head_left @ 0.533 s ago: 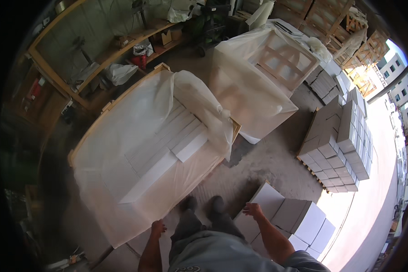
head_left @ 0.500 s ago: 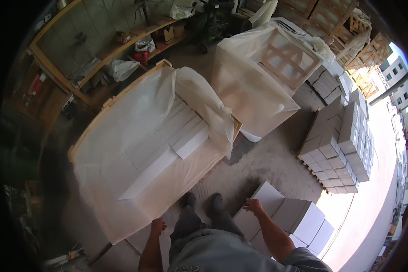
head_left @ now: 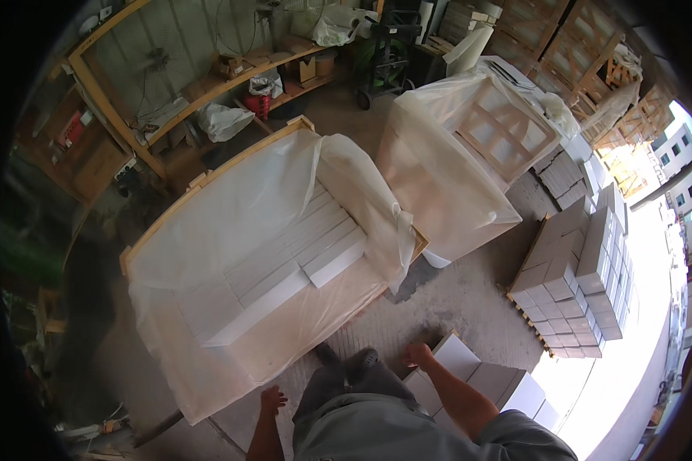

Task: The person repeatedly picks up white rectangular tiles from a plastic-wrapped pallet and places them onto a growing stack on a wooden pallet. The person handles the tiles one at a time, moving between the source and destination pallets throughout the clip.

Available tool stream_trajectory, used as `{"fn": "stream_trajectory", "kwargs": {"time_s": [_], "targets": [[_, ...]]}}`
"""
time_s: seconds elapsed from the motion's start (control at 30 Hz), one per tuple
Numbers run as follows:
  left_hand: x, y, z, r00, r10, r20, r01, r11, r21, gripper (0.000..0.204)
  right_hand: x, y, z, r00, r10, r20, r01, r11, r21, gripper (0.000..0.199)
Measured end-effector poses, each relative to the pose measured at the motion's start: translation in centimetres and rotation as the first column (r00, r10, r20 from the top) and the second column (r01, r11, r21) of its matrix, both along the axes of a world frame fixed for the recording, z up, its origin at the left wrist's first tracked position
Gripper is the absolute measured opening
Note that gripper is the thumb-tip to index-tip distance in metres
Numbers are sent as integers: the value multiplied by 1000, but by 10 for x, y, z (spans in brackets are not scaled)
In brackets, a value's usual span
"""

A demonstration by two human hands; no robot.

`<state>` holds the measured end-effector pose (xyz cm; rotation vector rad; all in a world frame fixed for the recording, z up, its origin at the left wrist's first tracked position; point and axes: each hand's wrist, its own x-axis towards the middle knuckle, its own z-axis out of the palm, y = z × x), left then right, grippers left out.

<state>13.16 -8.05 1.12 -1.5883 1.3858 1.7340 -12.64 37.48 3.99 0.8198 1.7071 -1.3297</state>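
Note:
My left hand (head_left: 272, 399) hangs by my hip, fingers loosely apart and nothing in it. It is nearest the lower edge of a large wooden crate lined with translucent plastic sheeting (head_left: 231, 192). Rows of flat white boxes (head_left: 269, 288) lie inside that crate, part of them under the plastic. My right hand (head_left: 418, 355) is held out beside a stack of white boxes (head_left: 494, 382) at my right; it appears empty, with its fingers slightly bent. Whether it touches the nearest box cannot be made out. My forearm covers part of this stack.
A second plastic-covered crate (head_left: 446, 161) stands beyond the first. At the right, a pallet bears stacked white cartons (head_left: 561, 284) next to a sunlit opening. A wooden shelf (head_left: 223, 81) lines the back wall, with a hand truck (head_left: 388, 61) near it. Wooden crates (head_left: 584, 61) stand at the far right.
The crates and shelf sit lower and farther right in view. My feet have shifted, and the right-hand stack of boxes shows less. Both hands remain empty, the right one lower against the stack.

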Motion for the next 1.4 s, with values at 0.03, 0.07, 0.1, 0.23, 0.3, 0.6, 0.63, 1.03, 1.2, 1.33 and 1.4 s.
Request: {"fn": "stream_trajectory", "kwargs": {"time_s": [0.03, 0.07, 0.1, 0.23, 0.3, 0.6, 0.63, 1.03, 1.2, 1.33, 1.4], "targets": [[-9, -3, -3, 1000, -11, -27, 11, 1000, 4, 50, 0, -1, -5, 999, -16, -31, 14, 998, -68, 28], [-24, -6, -2, 999, -34, -25, 34, 999, -3, 49, -5, -10, 0, 1000, -29, -10, 28, 998, -63, 27], [-43, -7, 7, 998, -52, -19, 51, 999, -10, 48, -10, -20, 11, 999, -37, 14, 38, 998, -58, 25], [-99, -19, 4, 994, -77, -83, 74, 997, -36, 45, -31, -32, -2, 996, -25, 81, 30, 998, -55, 31], [-128, -22, 5, 991, -68, -116, 63, 997, -45, 46, -53, -46, 0, 993, 17, 117, -15, 1000, -21, 33], [-228, 9, -40, 993, 21, -115, -19, 1000, 18, 44, -194, -110, -81, 978, 195, 71, -195, 981, -5, 36], [-234, 10, -53, 991, 76, -109, -72, 997, 38, 44, -211, -129, -83, 978, 203, 49, -203, 979, -13, 38], [-451, 13, -193, 979, 187, -74, -192, 979, -68, 78, -370, -220, -193, 996, 14, -92, -3, 993, 118, 68], [-492, -7, -233, 953, 293, -81, -304, 926, -224, 84, -397, -258, -220, 992, 26, -123, -6, 987, 159, 80], [-491, 0, -258, 996, -70, 49, 84, 913, -400, 79, -399, -249, -241, 982, -76, -170, 91, 992, 87, 81], [-499, 9, -242, 983, -145, 109, 179, 867, -464, 77, -400, -240, -244, 976, -134, -173, 144, 988, 52, 79]]}}
